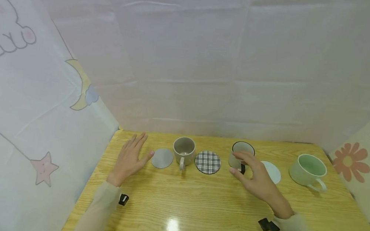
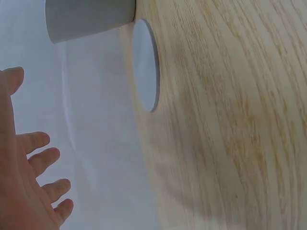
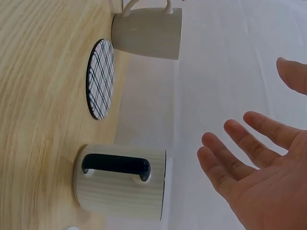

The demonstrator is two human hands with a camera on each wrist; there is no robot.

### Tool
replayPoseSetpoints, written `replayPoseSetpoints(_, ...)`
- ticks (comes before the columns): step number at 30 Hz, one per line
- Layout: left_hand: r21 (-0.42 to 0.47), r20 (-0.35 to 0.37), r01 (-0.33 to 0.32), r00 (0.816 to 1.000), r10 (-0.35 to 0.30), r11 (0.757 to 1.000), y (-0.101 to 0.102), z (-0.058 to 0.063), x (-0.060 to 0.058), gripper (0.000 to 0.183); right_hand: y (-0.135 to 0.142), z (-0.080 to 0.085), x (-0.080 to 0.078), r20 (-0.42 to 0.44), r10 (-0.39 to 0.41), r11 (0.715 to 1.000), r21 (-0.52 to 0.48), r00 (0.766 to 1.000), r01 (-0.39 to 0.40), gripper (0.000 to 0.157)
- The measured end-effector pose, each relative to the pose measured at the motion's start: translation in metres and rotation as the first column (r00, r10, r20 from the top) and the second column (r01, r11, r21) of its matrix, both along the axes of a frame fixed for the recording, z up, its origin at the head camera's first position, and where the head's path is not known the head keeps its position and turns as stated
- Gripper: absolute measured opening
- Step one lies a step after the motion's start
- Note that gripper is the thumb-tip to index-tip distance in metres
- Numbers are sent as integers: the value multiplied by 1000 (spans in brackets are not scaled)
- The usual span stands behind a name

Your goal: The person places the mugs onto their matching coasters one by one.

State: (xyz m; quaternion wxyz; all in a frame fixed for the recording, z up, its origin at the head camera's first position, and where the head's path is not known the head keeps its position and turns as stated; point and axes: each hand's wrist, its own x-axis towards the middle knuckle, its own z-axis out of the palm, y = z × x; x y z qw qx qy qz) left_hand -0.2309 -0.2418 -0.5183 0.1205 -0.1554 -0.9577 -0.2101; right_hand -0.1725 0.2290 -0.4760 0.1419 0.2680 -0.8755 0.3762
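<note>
Over the table [image 1: 164,195], the left hand [image 1: 128,160] and right hand [image 1: 260,179] are spread, holding nothing; a careless right-hand sweep could topple the black-handled mug [image 3: 120,194].

2 cream sleeves [image 1: 99,207], black wrist fittings [image 1: 268,225]

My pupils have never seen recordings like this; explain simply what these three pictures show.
There is no machine: a person works bare-handed. The wide picture is taken from the head, the others from each wrist. On the wooden table, from left to right, are a grey disc, a grey mug, a checked disc, a black-handled mug, a pale disc and a green mug. Nothing is held: the left hand is open near the grey disc; the right hand is open near the black-handled mug, not touching it.
</note>
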Motion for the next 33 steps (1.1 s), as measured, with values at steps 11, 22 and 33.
replayPoseSetpoints(11, 3, 29, -13, 999, 13, 1000, 1, -6, 2, 80, -10, -10, -2, -16, 27, 996, -80, 1000, -28, 51)
replayPoseSetpoints(22, -4, 35, -12, 999, 12, 1000, 2, -11, 1, 80, -20, -26, -4, 12, 55, 982, -179, 998, -52, 49)
replayPoseSetpoints(33, -6, 46, -12, 999, 12, 1000, 1, -14, 2, 79, -34, -29, -1, 21, 59, 982, -183, 998, -54, 47)
